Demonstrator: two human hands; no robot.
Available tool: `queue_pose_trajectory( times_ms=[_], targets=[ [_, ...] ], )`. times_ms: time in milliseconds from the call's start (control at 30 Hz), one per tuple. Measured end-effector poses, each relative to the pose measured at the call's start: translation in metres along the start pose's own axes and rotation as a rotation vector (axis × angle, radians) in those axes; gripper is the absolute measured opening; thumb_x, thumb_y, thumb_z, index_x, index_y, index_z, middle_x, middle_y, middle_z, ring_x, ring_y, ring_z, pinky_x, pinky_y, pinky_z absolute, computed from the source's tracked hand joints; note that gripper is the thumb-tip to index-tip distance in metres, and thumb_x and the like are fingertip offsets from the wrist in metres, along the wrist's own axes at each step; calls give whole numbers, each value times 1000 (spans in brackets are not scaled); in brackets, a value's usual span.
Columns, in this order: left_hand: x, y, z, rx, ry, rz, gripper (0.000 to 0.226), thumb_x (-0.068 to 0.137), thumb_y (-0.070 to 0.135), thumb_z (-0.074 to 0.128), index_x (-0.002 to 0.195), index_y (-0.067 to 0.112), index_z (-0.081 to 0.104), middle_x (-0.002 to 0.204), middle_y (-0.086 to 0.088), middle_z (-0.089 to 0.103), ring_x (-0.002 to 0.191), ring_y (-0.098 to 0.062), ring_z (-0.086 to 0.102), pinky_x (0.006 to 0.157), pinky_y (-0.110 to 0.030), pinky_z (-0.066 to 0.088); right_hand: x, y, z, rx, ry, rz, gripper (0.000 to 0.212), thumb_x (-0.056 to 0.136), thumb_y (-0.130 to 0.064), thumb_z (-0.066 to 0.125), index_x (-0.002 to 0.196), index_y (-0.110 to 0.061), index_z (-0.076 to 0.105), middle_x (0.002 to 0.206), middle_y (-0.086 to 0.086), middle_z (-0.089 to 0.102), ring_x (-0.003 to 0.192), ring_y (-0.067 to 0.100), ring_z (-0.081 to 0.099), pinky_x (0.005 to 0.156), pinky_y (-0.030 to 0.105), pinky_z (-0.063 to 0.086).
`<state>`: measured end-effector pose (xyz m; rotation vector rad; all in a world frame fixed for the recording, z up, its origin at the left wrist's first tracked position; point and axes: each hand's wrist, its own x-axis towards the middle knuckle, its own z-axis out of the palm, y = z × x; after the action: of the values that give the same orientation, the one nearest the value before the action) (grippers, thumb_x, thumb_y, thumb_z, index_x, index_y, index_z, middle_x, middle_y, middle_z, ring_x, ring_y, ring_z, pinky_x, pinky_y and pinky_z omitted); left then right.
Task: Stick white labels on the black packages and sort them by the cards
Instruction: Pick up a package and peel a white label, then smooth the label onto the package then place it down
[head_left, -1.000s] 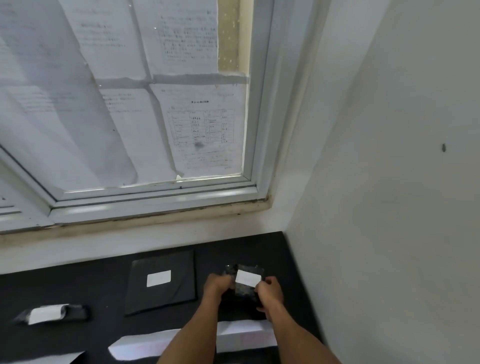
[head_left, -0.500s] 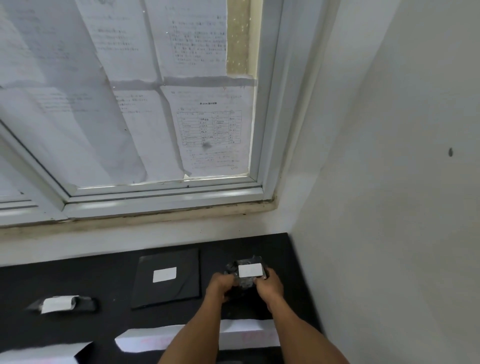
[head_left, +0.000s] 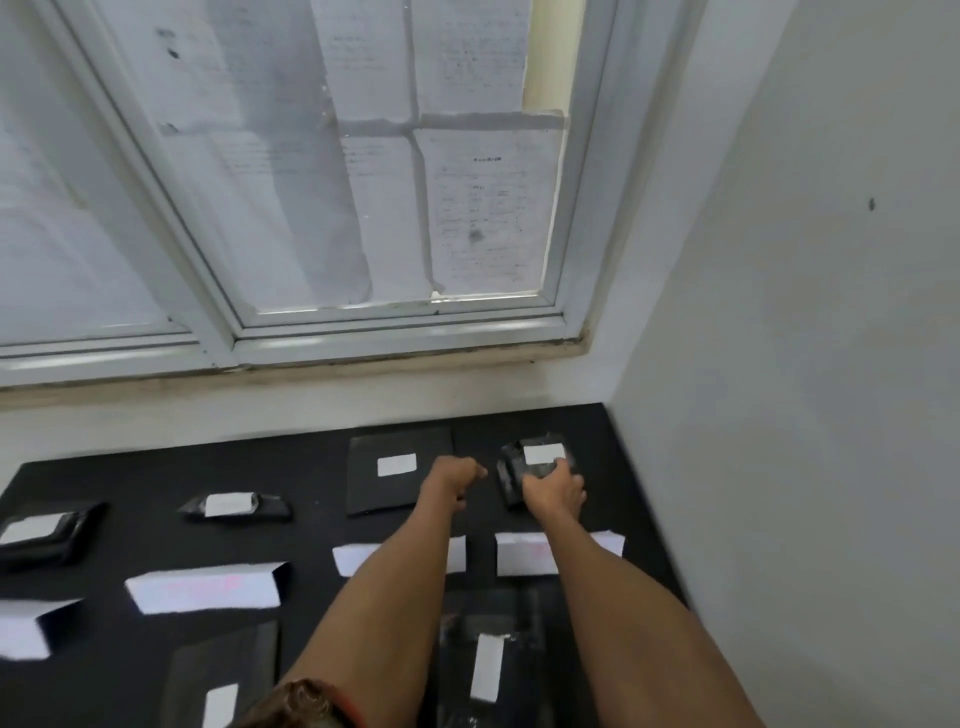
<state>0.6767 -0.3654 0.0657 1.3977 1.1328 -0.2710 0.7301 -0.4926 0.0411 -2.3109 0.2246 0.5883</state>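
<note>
The crinkled black package is lying on the black tabletop right under the fingers of the right hand, which are curling over its near edge and gripping it. Its white label is showing just beyond the fingertips, on the far part of the top face. The left hand is hovering apart from the right one, just to its left. Its fingers are looking curled under with nothing in them, though blur is softening the outline. Beyond and to the left of that hand, a flat black package is lying with its own label on top. A white folded card is standing under the right forearm, just nearer the person than the gripped package, and a second card is standing under the left forearm. The writing on both is too faint to read. Two more labelled packages are sitting well to the left of both hands. The main risk appears to be the label, since the wrinkled film is giving it a poor seat and an edge could lift unless it is pressed flat. Either forearm, in drawing back, could also brush a card and tip or shift it, muddling which card each package belongs to.
</note>
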Motion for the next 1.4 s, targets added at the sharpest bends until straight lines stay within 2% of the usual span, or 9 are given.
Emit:
queue_pose_trajectory(
  times_ms=[200, 233, 267, 433, 600, 800, 1033, 1167, 1400],
  targets=[
    [-56, -48, -56, -23, -62, 57, 28, 88, 17, 63, 112, 5, 56, 108, 2, 36, 93, -27, 59, 84, -36, 47, -86, 15, 18, 34, -53, -54, 63, 81, -33, 64, 138, -15, 42, 136, 16, 46, 125, 34, 45, 102, 38, 40],
    [-63, -65, -69, -15, -59, 61, 33, 87, 16, 64, 117, 4, 56, 146, -25, 35, 103, -28, 60, 87, -38, 48, -106, 20, 26, 23, -76, -65, 63, 81, -33, 64, 138, -14, 43, 137, 14, 48, 125, 33, 47, 101, 37, 41],
    [-68, -79, -78, -9, -56, 64, 36, 87, 16, 64, 120, 5, 56, 130, -15, 54, 112, -27, 57, 89, -39, 49, -121, 26, 33, 6, -88, -70, 62, 81, -32, 64, 137, -13, 45, 137, 13, 50, 125, 31, 48, 101, 36, 42],
    [-92, -165, -123, 20, -47, -11, 44, 86, 16, 63, 126, 2, 53, 108, -11, 53, 92, -23, 57, 96, -39, 47, -198, 69, 81, -54, -175, -70, 52, 86, -24, 63, 133, -8, 48, 135, 12, 53, 124, 30, 50, 97, 31, 41],
    [-101, -226, -138, 70, -34, -102, 43, 83, 16, 61, 125, 6, 55, 97, -13, 55, 73, -18, 55, 63, -31, 46, -235, 101, 119, -80, -284, -38, 41, 86, -19, 61, 125, -12, 53, 129, 10, 58, 116, 27, 54, 88, 27, 42],
    [-103, -256, -123, 101, -27, -163, 40, 91, 14, 55, 128, -1, 50, 127, -19, 51, 115, -32, 52, 89, -38, 47, -237, 119, 135, -97, -317, -63, 37, 91, -20, 55, 127, -13, 54, 127, 11, 59, 115, 29, 55, 87, 28, 42],
    [-101, -264, -102, 115, -114, -334, 42, 96, 13, 51, 135, -2, 44, 119, -24, 54, 105, -37, 59, 93, -47, 51, -219, 133, 147, -35, -507, 41, 65, 88, -17, 49, 147, -33, 26, 133, 13, 51, 95, 25, 52, 63, 32, 52],
    [-100, -254, -101, 156, -57, -228, 33, 94, 5, 51, 125, -4, 54, 110, -21, 55, 110, -36, 58, 83, -41, 52, -209, 126, 147, -117, -497, 3, 36, 86, -14, 57, 123, -16, 54, 109, 10, 58, 88, 26, 60, 67, 37, 57],
    [-98, -237, -128, -139, 45, 6, 39, 84, -21, 44, 100, 1, 72, 118, -17, 65, 100, -31, 61, 92, -43, 53, -215, 97, 137, 184, -459, 23, 25, 82, -13, 70, 88, -17, 46, 105, 15, 64, 85, 30, 70, 54, 32, 59]
  ],
)
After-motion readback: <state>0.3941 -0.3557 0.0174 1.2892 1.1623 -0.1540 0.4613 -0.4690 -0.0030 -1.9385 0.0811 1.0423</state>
